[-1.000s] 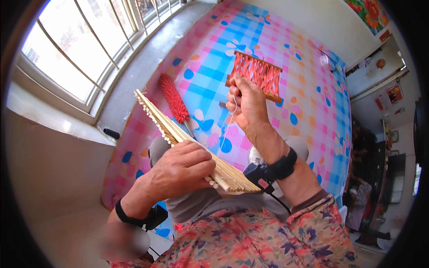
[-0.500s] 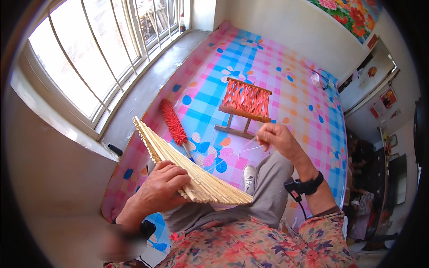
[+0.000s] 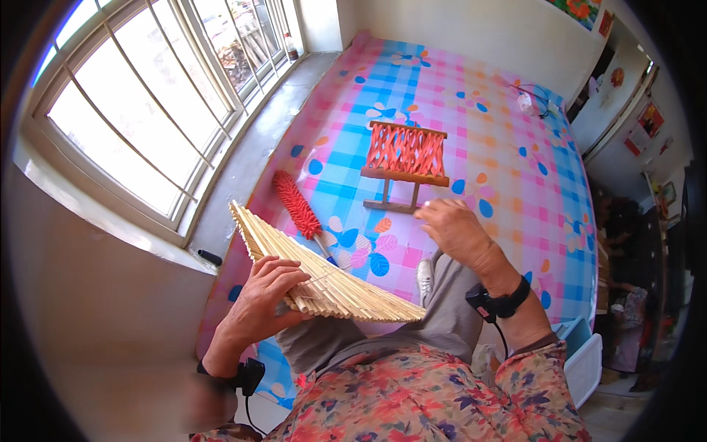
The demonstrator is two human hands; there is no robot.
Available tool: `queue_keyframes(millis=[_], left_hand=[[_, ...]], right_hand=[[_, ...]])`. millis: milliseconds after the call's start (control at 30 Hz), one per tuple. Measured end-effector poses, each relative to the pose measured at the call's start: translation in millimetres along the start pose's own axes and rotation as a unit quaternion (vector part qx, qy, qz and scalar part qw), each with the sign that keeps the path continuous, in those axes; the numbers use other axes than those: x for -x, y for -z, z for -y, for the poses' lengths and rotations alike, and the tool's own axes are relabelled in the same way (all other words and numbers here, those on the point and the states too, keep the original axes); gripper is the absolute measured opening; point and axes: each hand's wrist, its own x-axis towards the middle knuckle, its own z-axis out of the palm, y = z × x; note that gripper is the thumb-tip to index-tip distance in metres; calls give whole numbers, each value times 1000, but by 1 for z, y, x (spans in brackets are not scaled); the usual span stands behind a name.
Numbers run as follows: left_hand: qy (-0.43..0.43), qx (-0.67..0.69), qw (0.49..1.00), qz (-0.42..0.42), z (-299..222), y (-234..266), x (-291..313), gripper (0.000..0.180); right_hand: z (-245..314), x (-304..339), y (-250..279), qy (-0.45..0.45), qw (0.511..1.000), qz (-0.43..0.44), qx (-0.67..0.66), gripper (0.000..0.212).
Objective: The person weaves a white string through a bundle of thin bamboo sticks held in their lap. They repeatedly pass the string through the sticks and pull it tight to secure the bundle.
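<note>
Down over the lap in the head view, here's the left grip (image 3: 269, 295), closed firmly on the stick mat (image 3: 350, 292), fingers across the top, thumb low at the near edge. The mat, a row of thin pale sticks lying side by side, runs from that grip away to the upper left and slants off to the right above the grey trousers (image 3: 460, 295). A fine thread (image 3: 320, 278) crosses the sticks just right of the left grip's fingers.

Over to the right grip (image 3: 456, 230), up in the air, well apart from the mat, fingers bent and bunched together! Is the thread pinched in there? Too fine to follow; I cannot tell.

Just beyond the right grip and a little left, a stool (image 3: 405, 151) with a red strap seat stands on the checked sheet (image 3: 508, 155). Beyond the left grip lies a fluffy red duster (image 3: 297, 206), its blue handle end pointing toward the mat. A white shoe (image 3: 424, 278) shows nearer the body than the right grip, slightly left. Behind that same grip, out right, sits a pale blue bin (image 3: 583, 361).
</note>
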Motion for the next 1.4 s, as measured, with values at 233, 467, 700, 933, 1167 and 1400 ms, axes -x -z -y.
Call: queue_keyframes(millis=[233,467,700,933,1167,1400], left_hand=[[27,-23,999,-37,-3,-4,10,66],[78,7,996,-35,-6,-6,11,65],[65,20,997,41,-8,9,0,59],[189,98,975,61,-25,26,-25,34],[185,88,973,109,-33,18,-82,18],[202,39,964,167,-29,19,-76,18]], right_hand=[[113,-45,-49,131,878,65,-455,36],[127,-50,-74,111,872,141,-455,17],[115,-58,-71,89,849,143,-501,13],[94,-56,-46,187,870,43,-454,15],[49,-45,0,208,941,1,-265,14],[-67,4,38,18,936,-17,-352,12]])
